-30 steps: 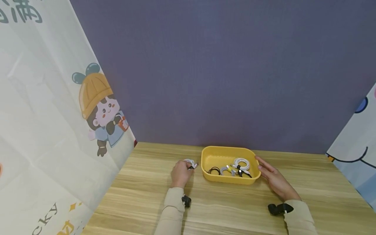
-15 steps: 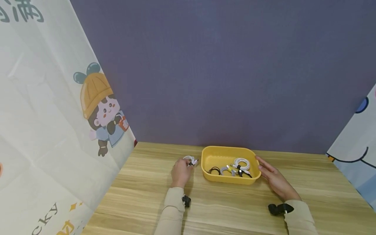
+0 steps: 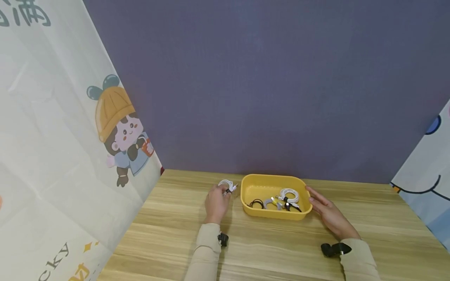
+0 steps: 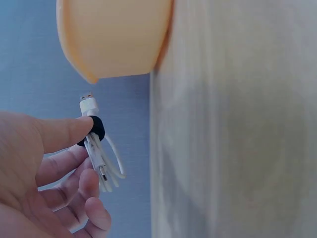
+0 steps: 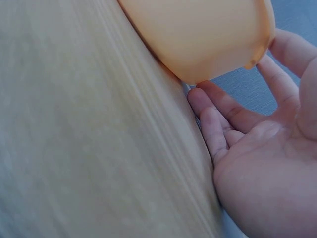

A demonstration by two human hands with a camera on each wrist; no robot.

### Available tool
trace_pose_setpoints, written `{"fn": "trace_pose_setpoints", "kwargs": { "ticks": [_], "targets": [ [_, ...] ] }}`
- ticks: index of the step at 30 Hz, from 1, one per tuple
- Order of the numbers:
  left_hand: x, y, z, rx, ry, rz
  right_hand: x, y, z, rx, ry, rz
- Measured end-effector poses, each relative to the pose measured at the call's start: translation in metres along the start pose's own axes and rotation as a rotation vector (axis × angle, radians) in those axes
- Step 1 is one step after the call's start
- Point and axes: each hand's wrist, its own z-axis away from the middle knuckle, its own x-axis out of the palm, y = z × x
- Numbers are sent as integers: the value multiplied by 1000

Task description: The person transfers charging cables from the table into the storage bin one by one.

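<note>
My left hand (image 3: 216,203) pinches a coiled white USB cable (image 3: 228,185) between thumb and fingers, at its black strap (image 4: 98,127). In the left wrist view the cable's USB plug (image 4: 88,105) points up toward the yellow bin, a small gap below its rim. Several cables lie in the yellow bin (image 3: 254,178): a coiled white cable (image 3: 289,195), a grey cable (image 3: 268,203) with a yellow part, and black cables, among them a thin black loop (image 3: 258,203). My right hand (image 3: 330,218) touches the bin's right end, thumb and fingers fairly straight against its outside.
The bin stands on a wood-grain table (image 3: 274,249), close to the dark blue-grey backdrop (image 3: 260,93) behind. A white printed sheet (image 3: 70,156) hangs along the left side, another printed sheet (image 3: 427,175) along the right.
My left hand has raised the white cable a little, up and away from me, left of the bin. The right hand and the bin have stayed in place.
</note>
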Motion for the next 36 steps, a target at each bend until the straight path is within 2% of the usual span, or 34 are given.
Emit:
{"fn": "trace_pose_setpoints", "kwargs": {
  "ticks": [4, 19, 36],
  "targets": [
    [-6, 3, 0, 13, 14, -2, 3, 1, 2, -5, 0, -3],
    [-14, 6, 0, 47, -14, 26, 11, 1, 10, -13, 19, -15],
    [-20, 7, 3, 26, -50, 104, 21, -1, 19, 5, 41, 1]
  ]
}}
